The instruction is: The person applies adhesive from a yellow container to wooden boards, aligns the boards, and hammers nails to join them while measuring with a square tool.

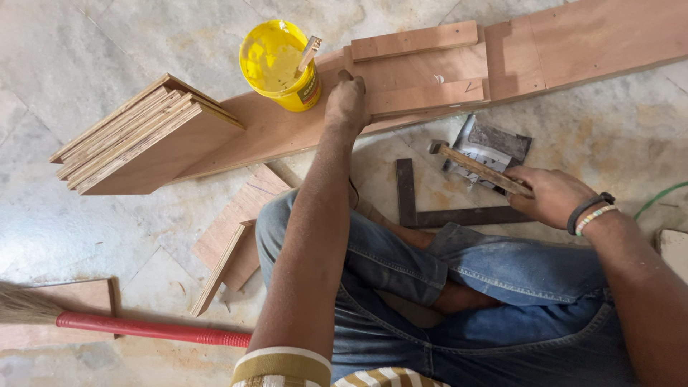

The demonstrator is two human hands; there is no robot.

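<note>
Hammer [479, 167] with a wooden handle lies on the marble floor [86, 64] beside the right knee, and the right hand [548, 195] closes its fingers around the handle end. It looks head-heavy and stiff, so a hold low on the handle seems best. Close to it are a dark metal square [430, 211] and a grey scraper [494, 143]; both lie near enough to catch the hammer. Farther away, the left hand [347, 102] presses, fingers together, on a small wooden block [412, 75] on the long board [588, 43]. A yellow glue can [279, 64] with a stick stands just beside this hand. On the left are stacked plywood pieces [143, 136] and a red broom [143, 328].
</note>
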